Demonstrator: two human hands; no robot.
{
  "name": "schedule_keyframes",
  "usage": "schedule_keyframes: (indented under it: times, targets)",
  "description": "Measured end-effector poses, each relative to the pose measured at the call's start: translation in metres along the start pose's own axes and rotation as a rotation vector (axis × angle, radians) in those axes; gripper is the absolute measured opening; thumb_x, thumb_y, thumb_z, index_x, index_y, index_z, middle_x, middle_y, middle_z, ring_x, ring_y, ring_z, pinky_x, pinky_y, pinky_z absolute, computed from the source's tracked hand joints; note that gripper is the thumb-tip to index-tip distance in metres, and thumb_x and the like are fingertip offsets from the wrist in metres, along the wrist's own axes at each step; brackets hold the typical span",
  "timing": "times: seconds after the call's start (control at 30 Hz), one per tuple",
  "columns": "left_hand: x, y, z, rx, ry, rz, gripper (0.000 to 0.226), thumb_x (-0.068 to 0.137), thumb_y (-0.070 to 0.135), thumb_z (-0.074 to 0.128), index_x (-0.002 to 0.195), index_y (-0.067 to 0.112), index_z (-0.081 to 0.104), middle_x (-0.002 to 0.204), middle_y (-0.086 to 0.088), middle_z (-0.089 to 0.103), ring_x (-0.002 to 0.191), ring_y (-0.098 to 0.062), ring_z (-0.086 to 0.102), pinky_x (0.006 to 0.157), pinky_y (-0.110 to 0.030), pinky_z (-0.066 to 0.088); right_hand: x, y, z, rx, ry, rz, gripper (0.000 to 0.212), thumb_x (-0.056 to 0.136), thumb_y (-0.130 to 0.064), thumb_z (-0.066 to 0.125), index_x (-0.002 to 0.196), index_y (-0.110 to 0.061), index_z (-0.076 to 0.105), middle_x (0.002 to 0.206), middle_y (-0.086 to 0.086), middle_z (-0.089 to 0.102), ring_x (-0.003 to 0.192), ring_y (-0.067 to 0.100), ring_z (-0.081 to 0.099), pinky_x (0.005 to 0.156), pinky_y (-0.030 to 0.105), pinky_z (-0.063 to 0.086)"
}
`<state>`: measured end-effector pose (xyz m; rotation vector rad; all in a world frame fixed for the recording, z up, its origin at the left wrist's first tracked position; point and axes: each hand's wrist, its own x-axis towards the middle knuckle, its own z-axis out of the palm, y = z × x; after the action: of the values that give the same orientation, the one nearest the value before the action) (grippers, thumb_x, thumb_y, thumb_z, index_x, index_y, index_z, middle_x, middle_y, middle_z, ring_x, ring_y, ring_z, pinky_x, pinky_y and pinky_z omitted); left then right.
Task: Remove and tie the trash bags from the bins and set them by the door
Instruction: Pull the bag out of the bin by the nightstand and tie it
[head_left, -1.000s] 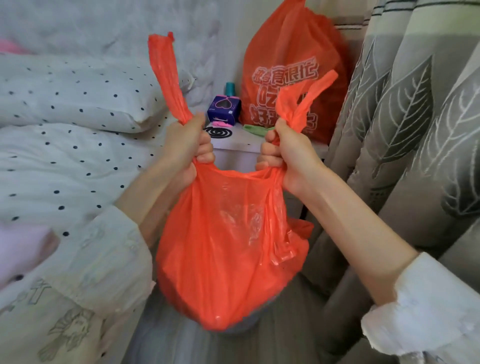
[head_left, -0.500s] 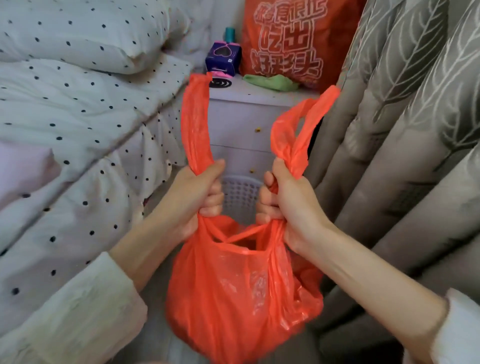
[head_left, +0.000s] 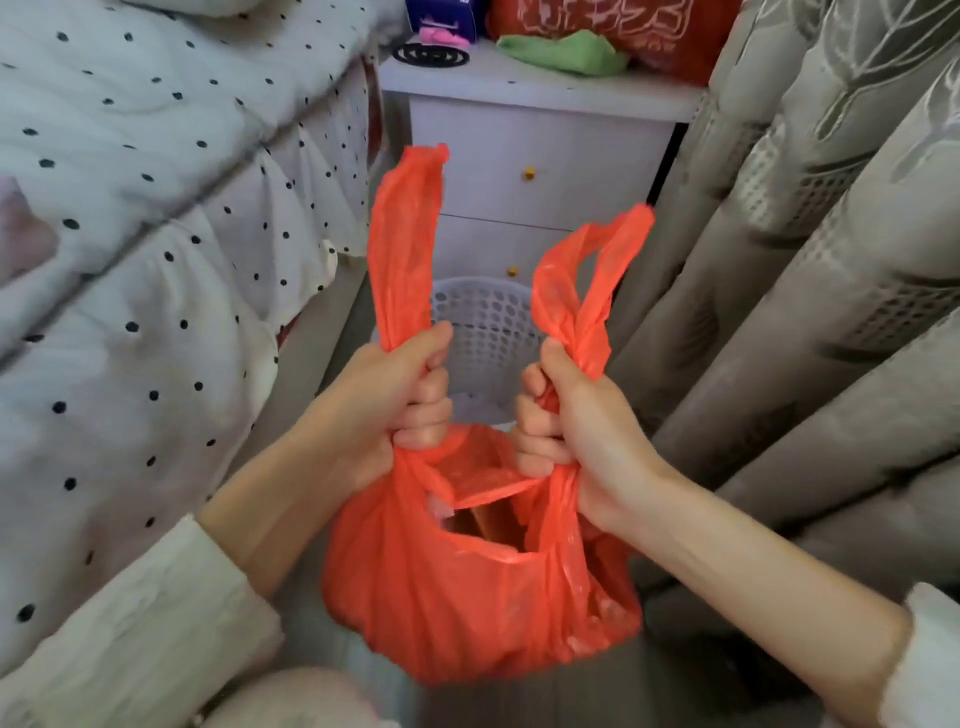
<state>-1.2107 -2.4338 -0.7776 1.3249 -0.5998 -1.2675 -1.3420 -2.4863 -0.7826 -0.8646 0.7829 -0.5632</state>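
Note:
An orange plastic trash bag (head_left: 467, 597) hangs in the air between my hands, its mouth partly open with something brown inside. My left hand (head_left: 384, 405) grips the bag's left handle, whose loop stands up above the fist. My right hand (head_left: 566, 426) grips the right handle in the same way. Behind the bag, on the floor, stands a white perforated bin (head_left: 483, 332), with nothing visible in the part of it that shows.
A bed with a dotted white cover (head_left: 130, 260) fills the left. A white nightstand (head_left: 530, 140) stands behind the bin, with a green cloth (head_left: 566, 52) and another orange bag (head_left: 613, 26) on top. Grey leaf-pattern curtains (head_left: 831, 260) hang on the right.
The view has tilted down, so the bin and nightstand now show behind the bag. The bag hangs lower in the frame. Both hands keep the same grip on the handles.

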Motion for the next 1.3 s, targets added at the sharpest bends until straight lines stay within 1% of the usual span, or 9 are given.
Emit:
schedule_keyframes:
  times: [0.2,0.37,0.57,0.7,0.9,1.03,1.2,1.23,1.3]
  targets:
    - [0.003,0.008,-0.002,0.062,0.023,0.039,0.034,0.094,0.024,0.040,0.061,0.020,0.033,0.036,0.010,0.015,0.027,-0.003,0.011,0.031,-0.008,0.013,0.009,-0.008,-0.008,-0.040,0.038,-0.022,0.041,0.098,-0.042,0.028,0.063,-0.020,0.034,0.034,-0.009,0.021,0.027,0.005,0.015,0.031,0.013,0.023]
    - [0.023,-0.045,-0.020,0.072,0.038,-0.072,0.035,0.095,0.024,0.041,0.061,0.019,0.034,0.035,0.010,0.018,0.026,-0.003,0.014,0.033,-0.010,0.015,0.031,0.039,-0.024,-0.212,0.100,-0.055,0.042,0.099,-0.037,0.029,0.062,-0.018,0.036,0.030,-0.009,0.024,0.025,0.006,0.020,0.035,0.017,0.030]
    - [0.052,-0.101,-0.045,0.041,0.194,-0.134,0.037,0.095,0.024,0.044,0.060,0.019,0.032,0.031,0.012,0.019,0.026,-0.003,0.017,0.034,-0.014,0.029,0.075,0.075,-0.055,-0.267,0.262,-0.141,0.042,0.100,-0.023,0.030,0.059,-0.015,0.035,0.028,-0.007,0.031,0.028,0.006,0.031,0.040,0.022,0.032]
    - [0.069,-0.115,-0.042,0.026,0.311,-0.156,0.035,0.096,0.026,0.042,0.063,0.017,0.035,0.026,0.011,0.020,0.022,-0.002,0.019,0.032,-0.010,0.027,0.096,0.085,-0.070,-0.387,0.395,-0.049,0.045,0.099,-0.022,0.035,0.055,-0.012,0.041,0.043,0.006,0.038,0.040,0.020,0.038,0.048,0.031,0.032]
    - [0.108,-0.120,-0.040,0.096,0.343,-0.118,0.034,0.095,0.026,0.044,0.064,0.017,0.033,0.022,0.007,0.022,0.019,-0.003,0.023,0.029,-0.012,0.027,0.133,0.087,-0.086,-0.572,0.439,0.031,0.038,0.092,-0.027,0.048,0.057,-0.015,0.055,0.037,-0.003,0.040,0.032,0.011,0.040,0.046,0.027,0.034]
    - [0.137,-0.115,-0.040,0.126,0.366,-0.091,0.032,0.094,0.022,0.046,0.065,0.018,0.034,0.021,0.004,0.025,0.018,-0.003,0.025,0.028,-0.011,0.026,0.169,0.086,-0.094,-0.621,0.519,-0.002,0.030,0.084,-0.033,0.059,0.080,-0.004,0.070,0.055,0.002,0.045,0.051,0.015,0.041,0.057,0.030,0.036]
    - [0.174,-0.104,-0.033,0.099,0.290,-0.111,0.034,0.094,0.024,0.047,0.063,0.016,0.035,0.021,0.006,0.023,0.019,-0.004,0.025,0.029,-0.011,0.027,0.204,0.068,-0.105,-0.679,0.634,-0.042,0.047,0.090,-0.035,0.051,0.101,0.009,0.065,0.097,0.032,0.064,0.094,0.035,0.063,0.079,0.037,0.045]
    - [0.179,-0.103,-0.032,0.082,0.271,-0.114,0.034,0.095,0.024,0.045,0.064,0.016,0.034,0.022,0.007,0.022,0.020,-0.003,0.024,0.030,-0.011,0.027,0.207,0.066,-0.106,-0.688,0.624,-0.060,0.046,0.092,-0.034,0.048,0.097,0.007,0.067,0.088,0.030,0.064,0.087,0.033,0.063,0.076,0.036,0.045]
    - [0.186,-0.104,-0.030,0.027,0.253,-0.115,0.033,0.096,0.025,0.043,0.065,0.017,0.033,0.023,0.008,0.022,0.021,-0.003,0.023,0.032,-0.011,0.028,0.208,0.067,-0.105,-0.638,0.581,-0.085,0.043,0.093,-0.033,0.046,0.065,-0.009,0.067,0.055,0.010,0.053,0.058,0.023,0.049,0.058,0.031,0.038]
